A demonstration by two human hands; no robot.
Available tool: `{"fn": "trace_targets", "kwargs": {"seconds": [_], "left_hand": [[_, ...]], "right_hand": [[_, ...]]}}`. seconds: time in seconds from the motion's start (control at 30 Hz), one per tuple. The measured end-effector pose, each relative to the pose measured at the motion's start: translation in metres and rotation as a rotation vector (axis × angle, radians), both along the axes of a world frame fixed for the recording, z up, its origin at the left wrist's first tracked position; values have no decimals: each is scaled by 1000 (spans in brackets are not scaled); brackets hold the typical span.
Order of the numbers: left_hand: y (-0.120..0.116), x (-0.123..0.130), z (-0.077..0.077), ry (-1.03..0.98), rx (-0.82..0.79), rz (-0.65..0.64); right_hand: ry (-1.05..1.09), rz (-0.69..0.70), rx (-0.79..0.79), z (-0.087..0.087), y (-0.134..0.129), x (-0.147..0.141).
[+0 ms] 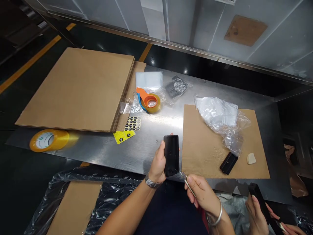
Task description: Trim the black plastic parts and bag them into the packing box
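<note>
Left grip (157, 164) clamps the black tray (171, 154), right grip (201, 192) the thin tool (184, 178); light, controlled strokes near the corner appear advisable

A cardboard stack (80, 88) occupied the left of the metal bench (146, 148), a tape roll (58, 140) just in front. Sticker sheets (133, 124) lay by its right front corner. Behind them lay an orange dispenser (146, 97). Crumpled clear plastic (216, 111) lay on a cardboard sheet (198, 147) at right.
</note>
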State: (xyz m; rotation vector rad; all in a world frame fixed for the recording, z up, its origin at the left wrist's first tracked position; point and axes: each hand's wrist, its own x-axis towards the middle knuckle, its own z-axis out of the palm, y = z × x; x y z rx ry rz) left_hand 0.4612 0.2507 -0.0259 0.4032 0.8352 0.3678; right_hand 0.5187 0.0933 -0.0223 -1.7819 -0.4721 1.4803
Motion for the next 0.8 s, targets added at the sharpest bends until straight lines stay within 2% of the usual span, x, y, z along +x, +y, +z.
{"fn": "trace_targets", "kwargs": {"seconds": [0.07,0.13,0.23,0.33,0.4,0.5,0.6,0.8], "left_hand": [[1,0,-1,-39,-21,8],[0,1,-1,-90,-47,47],[-1,3,-1,-161,-62,161],[-3,6,1,-212,-10,276],[-5,6,2,-227,27,330],[-7,6,3,-237,52,361],[-8,5,5,-237,58,346],[-8,5,4,-206,72,304]], "right_hand": [[-22,-131,68,3,0,-5],[-192,-155,134,10,-1,-11],[-472,-73,144,22,-1,-18],[-608,30,71,28,1,-25],[-607,81,29,29,4,-30],[-488,135,30,28,9,-36],[-396,153,25,29,13,-40],[-412,168,-8,29,12,-40]]}}
